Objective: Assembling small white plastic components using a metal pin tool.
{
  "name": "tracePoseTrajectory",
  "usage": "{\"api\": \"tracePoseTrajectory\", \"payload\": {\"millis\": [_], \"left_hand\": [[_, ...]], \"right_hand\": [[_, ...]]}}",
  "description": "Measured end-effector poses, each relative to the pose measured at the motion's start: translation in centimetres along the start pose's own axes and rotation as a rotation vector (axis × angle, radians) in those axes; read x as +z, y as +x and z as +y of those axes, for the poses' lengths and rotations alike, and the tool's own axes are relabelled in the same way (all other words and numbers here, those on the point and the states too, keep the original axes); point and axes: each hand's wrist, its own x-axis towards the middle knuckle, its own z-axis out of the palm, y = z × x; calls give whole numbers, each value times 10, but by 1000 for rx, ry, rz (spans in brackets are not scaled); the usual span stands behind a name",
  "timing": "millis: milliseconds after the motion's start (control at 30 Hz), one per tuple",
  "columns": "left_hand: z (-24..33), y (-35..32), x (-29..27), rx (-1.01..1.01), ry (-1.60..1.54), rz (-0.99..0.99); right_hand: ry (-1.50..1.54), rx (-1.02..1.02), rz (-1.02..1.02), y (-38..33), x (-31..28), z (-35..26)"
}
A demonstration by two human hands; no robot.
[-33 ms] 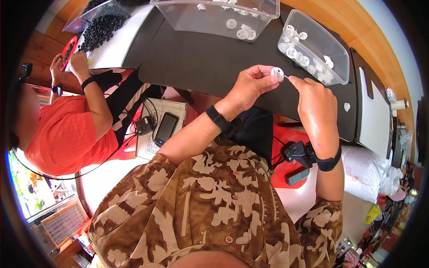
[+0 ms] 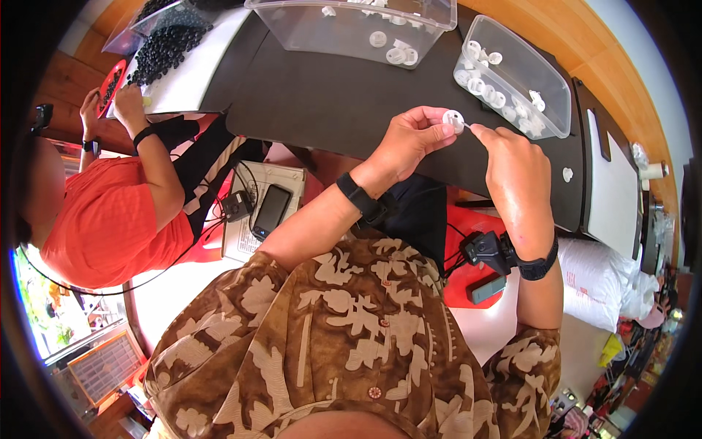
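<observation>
The fingers (image 2: 431, 133) of the left hand (image 2: 409, 143) are closed around a small white round plastic part (image 2: 453, 119), which is held above the near edge of the dark surface (image 2: 329, 102). The fingers of the right hand (image 2: 512, 164) are pinched together just beside the part, and something thin appears to be pressed toward it; what is gripped there cannot be told. A black band is worn on each wrist, and a small black device (image 2: 486, 250) is strapped at the right one.

Beyond the hands, a clear lidded box (image 2: 515, 77) of similar white parts is set on the surface to the right, and a larger clear tub (image 2: 351, 25) holding a few more is placed farther back. One loose white part (image 2: 567, 174) is seen lying on the surface near the right hand. A white board (image 2: 610, 194) lies at the right end of the surface.

To the left, a second person in an orange shirt (image 2: 110, 219) is seated with both hands at a red tray (image 2: 110, 88), beside a heap of small black pieces (image 2: 164, 44). A phone (image 2: 270, 211) is left on a white box below the surface.
</observation>
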Motion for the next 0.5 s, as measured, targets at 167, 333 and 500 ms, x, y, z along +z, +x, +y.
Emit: {"api": "tracePoseTrajectory", "payload": {"millis": [167,333,500], "left_hand": [[-1,0,0,-10,-4,-11],[0,-1,-1,-9,-5,-19],[1,-2,-1,-17,-20,-14]], "right_hand": [[17,-23,-5,0,8,0],[15,-26,4,1,12,-1],[5,-23,31,1,12,-2]]}}
